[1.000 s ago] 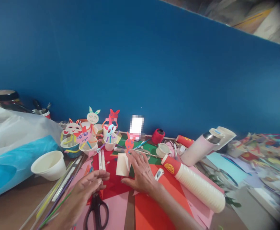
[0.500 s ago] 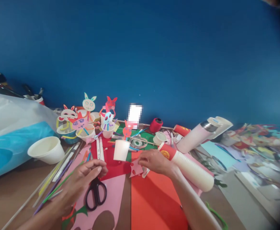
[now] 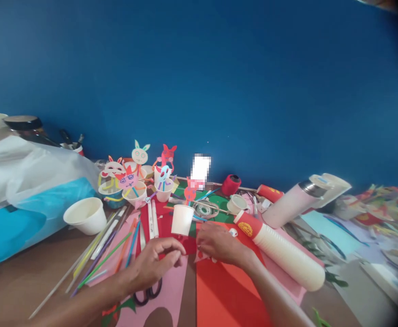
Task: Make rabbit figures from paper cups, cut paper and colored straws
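Note:
My right hand is bent down over a small pink paper piece with red spots, at the top of a red-orange sheet. Its fingers are bunched, and their tips are partly hidden. My left hand hovers over pink paper with its fingers curled towards the thumb; anything between them is too small to make out. Below that hand lie black-handled scissors, partly covered by it. Just beyond both hands stands a white paper cup with a red paper figure behind its rim.
Paper-animal figures in cups stand at the back left. Coloured sticks and an empty cup are to the left, beside a plastic bag. To the right lie a cup stack and a tilted thermos.
My view has shifted left. My left hand has moved right, in over the pink paper and partly across the scissors. My right hand has lowered over the spotted pink piece.

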The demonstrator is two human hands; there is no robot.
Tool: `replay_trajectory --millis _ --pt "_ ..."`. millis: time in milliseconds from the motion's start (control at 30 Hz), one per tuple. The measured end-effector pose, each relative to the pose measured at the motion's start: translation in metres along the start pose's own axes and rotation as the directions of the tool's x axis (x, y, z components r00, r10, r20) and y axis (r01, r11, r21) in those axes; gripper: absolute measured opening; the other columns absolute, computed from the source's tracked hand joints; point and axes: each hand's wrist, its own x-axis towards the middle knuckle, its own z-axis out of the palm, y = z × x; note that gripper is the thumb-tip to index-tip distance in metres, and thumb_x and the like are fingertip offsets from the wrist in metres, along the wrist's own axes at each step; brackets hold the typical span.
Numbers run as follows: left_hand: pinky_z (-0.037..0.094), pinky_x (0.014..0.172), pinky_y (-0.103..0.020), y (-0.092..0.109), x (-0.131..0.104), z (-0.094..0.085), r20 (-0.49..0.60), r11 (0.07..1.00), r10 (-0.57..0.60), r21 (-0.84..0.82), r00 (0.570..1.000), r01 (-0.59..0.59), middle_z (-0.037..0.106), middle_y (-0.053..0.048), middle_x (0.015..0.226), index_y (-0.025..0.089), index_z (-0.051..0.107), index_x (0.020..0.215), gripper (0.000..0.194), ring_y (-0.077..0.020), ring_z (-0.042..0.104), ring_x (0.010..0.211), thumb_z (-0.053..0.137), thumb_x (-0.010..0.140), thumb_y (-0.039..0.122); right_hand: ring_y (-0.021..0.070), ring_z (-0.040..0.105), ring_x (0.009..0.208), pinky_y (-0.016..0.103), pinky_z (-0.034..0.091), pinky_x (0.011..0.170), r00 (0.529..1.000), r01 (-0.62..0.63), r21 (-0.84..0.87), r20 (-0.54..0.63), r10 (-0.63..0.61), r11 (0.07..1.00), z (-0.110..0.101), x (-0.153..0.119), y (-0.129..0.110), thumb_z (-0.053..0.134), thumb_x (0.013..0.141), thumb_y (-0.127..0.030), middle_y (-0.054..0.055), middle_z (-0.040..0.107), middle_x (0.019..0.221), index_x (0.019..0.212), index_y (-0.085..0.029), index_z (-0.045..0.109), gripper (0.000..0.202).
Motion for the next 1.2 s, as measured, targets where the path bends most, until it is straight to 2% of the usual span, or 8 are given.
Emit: replay_trajectory --millis 167,267,467,600,767,900,1033,1200 --pt "0.044 0.064 -0.026 -0.003 0.008 0.004 -0.007 0.997 0.034 -0.07 0.999 -0.035 0.064 -0.003 0.069 0.017 0.063 0.077 0.017 -0.0149 0.057 0.066 0.048 0.077 0.023 0.0172 0.054 0.095 0.03 0.042 0.082 0.993 0.015 0.277 -0.115 0.017 0.961 -0.033 -0.006 -0.006 0.055 0.079 -0.018 0.001 0.06 0.096 0.073 -0.021 0.061 0.009" --pt "0.044 0.061 -0.026 -0.005 0.011 -0.004 -0.045 0.983 -0.001 -0.185 0.999 -0.007 0.063 -0.004 0.07 0.016 0.062 0.078 0.017 -0.0146 0.056 0.064 0.049 0.078 0.028 0.0148 0.057 0.084 0.027 0.043 0.077 0.993 -0.006 0.409 -0.102 0.052 0.912 -0.043 0.001 -0.014 0.053 0.079 -0.017 0.0 0.063 0.088 0.074 -0.02 0.059 0.008" --pt "0.042 0.055 -0.024 0.009 0.015 -0.018 0.008 0.913 -0.118 -0.392 0.993 0.112 0.058 -0.004 0.081 0.017 0.059 0.086 0.025 -0.0145 0.054 0.068 0.05 0.078 0.039 0.0114 0.056 0.069 0.021 0.041 0.064 0.998 0.013 0.465 -0.061 0.017 0.885 -0.042 0.031 -0.04 0.053 0.08 -0.021 -0.002 0.062 0.074 0.082 -0.019 0.059 0.007" --pt "0.037 0.051 -0.019 0.013 0.016 -0.022 0.018 0.935 -0.131 -0.329 0.991 0.13 0.052 0.002 0.065 0.015 0.058 0.073 0.019 -0.0088 0.046 0.055 0.062 0.071 0.034 0.0106 0.053 0.068 0.02 0.038 0.061 0.99 0.027 0.497 -0.133 0.046 0.867 -0.036 0.043 -0.054 0.053 0.077 -0.018 -0.003 0.058 0.073 0.082 -0.019 0.057 0.007" --pt "0.033 0.049 -0.019 0.01 0.018 -0.027 -0.087 0.946 -0.16 -0.298 0.983 0.128 0.05 0.006 0.053 0.017 0.054 0.065 0.018 -0.0073 0.045 0.047 0.061 0.071 0.033 0.0087 0.044 0.056 0.02 0.036 0.055 0.986 -0.048 0.64 -0.094 0.14 0.767 -0.033 0.043 -0.046 0.051 0.08 -0.025 -0.005 0.05 0.062 0.096 -0.02 0.053 0.017" --pt "0.034 0.051 -0.019 0.008 0.019 -0.03 -0.102 0.939 -0.183 -0.311 0.978 0.144 0.05 0.006 0.052 0.016 0.054 0.066 0.017 -0.0077 0.046 0.048 0.062 0.071 0.031 0.0087 0.044 0.058 0.019 0.035 0.053 0.978 -0.071 0.715 -0.086 0.189 0.695 -0.035 0.042 -0.034 0.045 0.084 -0.029 -0.003 0.051 0.068 0.092 -0.018 0.055 0.017" --pt "0.036 0.052 -0.02 0.009 0.018 -0.03 -0.101 0.936 -0.174 -0.326 0.98 0.132 0.053 0.005 0.056 0.016 0.056 0.067 0.015 -0.0084 0.047 0.052 0.061 0.072 0.03 0.0083 0.043 0.058 0.018 0.034 0.052 0.992 -0.076 0.67 -0.025 0.124 0.739 -0.031 0.042 -0.037 0.055 0.077 -0.031 -0.004 0.049 0.066 0.082 -0.018 0.055 0.014" --pt "0.036 0.053 -0.02 0.014 0.016 -0.032 -0.068 0.963 -0.175 -0.22 0.982 0.156 0.05 0.005 0.056 0.018 0.056 0.065 0.012 -0.0093 0.045 0.053 0.061 0.069 0.027 0.007 0.038 0.054 0.017 0.027 0.047 0.992 -0.072 0.508 -0.054 0.116 0.858 -0.029 0.038 -0.049 0.055 0.076 -0.027 -0.006 0.042 0.058 0.066 -0.018 0.049 0.015"
